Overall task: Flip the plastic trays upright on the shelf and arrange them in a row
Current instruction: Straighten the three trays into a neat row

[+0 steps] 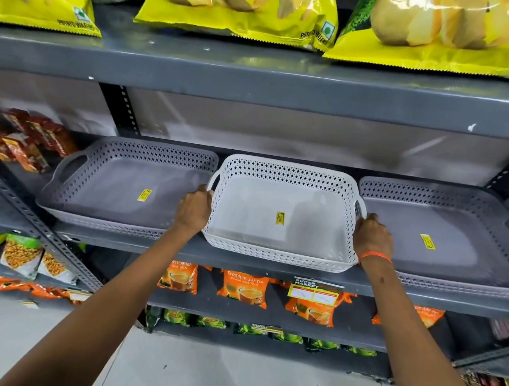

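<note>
Three perforated plastic trays stand upright side by side on the grey middle shelf (270,272). The left grey tray (97,196) and the right grey tray (464,259) rest flat, each with a yellow sticker inside. Between them sits the white tray (273,247), also with a yellow sticker. My left hand (194,210) grips its left handle. On its right handle is my right hand (371,236), with an orange band on the wrist. The white tray's front edge hangs slightly over the shelf lip.
Yellow potato wafer bags (240,4) lie on the shelf above. Red packets (25,142) sit left of the trays. Orange leaf tea packs (245,288) fill the shelf below, green packs under them. Black slotted uprights (121,111) frame the bay.
</note>
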The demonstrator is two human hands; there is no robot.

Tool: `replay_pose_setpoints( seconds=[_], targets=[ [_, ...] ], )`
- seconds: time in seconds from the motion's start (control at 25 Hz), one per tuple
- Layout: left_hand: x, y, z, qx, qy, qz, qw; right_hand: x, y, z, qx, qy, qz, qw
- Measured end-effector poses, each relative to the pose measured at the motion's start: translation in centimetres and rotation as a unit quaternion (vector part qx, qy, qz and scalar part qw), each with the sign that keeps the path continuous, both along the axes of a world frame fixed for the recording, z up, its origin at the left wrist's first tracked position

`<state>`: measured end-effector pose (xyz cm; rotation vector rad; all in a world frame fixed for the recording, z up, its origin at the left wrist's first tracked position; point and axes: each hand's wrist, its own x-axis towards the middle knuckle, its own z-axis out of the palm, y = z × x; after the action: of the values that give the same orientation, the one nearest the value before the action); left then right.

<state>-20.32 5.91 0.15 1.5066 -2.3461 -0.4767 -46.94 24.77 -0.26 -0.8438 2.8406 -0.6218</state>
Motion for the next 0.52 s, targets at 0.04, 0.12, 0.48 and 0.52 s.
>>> replay_pose_setpoints(
  seconds=[0.04,0.12,0.48,0.52],
  targets=[
    [0.04,0.07,-0.01,-0.001,0.001,-0.001,1.000,0.08,0.06,-0.01,0.000,-0.001,-0.002,1.000],
    [0.04,0.19,-0.05,-0.004,0.006,0.001,1.000,0.26,0.14,0.06,-0.001,-0.003,-0.004,1.000],
    [-0.25,0.39,-0.23,-0.001,0.003,0.029,1.000,0.87,0.36,0.66,-0.011,-0.011,-0.020,1.000],
    [-0.28,0.45,-0.21,-0.003,0.004,0.029,1.000,0.96,0.31,0.68,-0.015,-0.008,-0.023,1.000]
  ],
)
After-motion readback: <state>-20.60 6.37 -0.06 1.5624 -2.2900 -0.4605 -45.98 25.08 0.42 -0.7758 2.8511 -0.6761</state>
